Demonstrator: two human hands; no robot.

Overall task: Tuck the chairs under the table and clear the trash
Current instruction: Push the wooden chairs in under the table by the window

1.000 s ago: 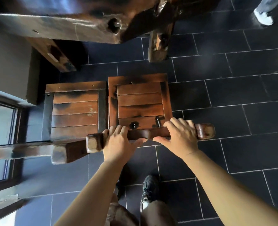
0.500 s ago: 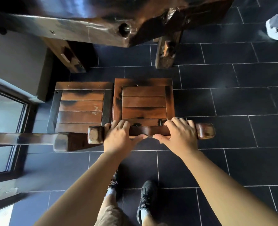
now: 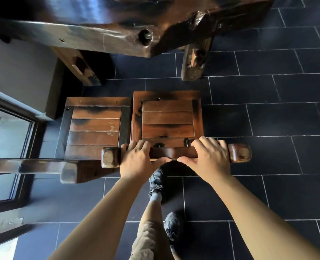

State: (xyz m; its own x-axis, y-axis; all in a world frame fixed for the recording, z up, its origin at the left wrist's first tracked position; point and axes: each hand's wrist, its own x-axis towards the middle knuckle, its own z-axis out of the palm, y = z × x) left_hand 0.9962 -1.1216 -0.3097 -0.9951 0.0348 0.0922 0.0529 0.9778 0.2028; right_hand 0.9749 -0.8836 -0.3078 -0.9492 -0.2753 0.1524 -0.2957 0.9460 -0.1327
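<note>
Slatted chair [image 3: 167, 119] stands just short of the slab table's near edge [image 3: 102, 39], beside a second chair [image 3: 95, 126]. Left hand [image 3: 136, 160] and right hand [image 3: 210, 158] clasp its top rail [image 3: 174, 152]. Advice: push evenly, straight between the table legs [image 3: 193, 61].

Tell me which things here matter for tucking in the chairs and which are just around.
Part of the job:
- left hand and right hand, both gripping the top rail of the right chair
- left chair, beside it
- table, ahead of both seats

Just around:
- window at left
- dark tiled floor
- no trash in view
</note>
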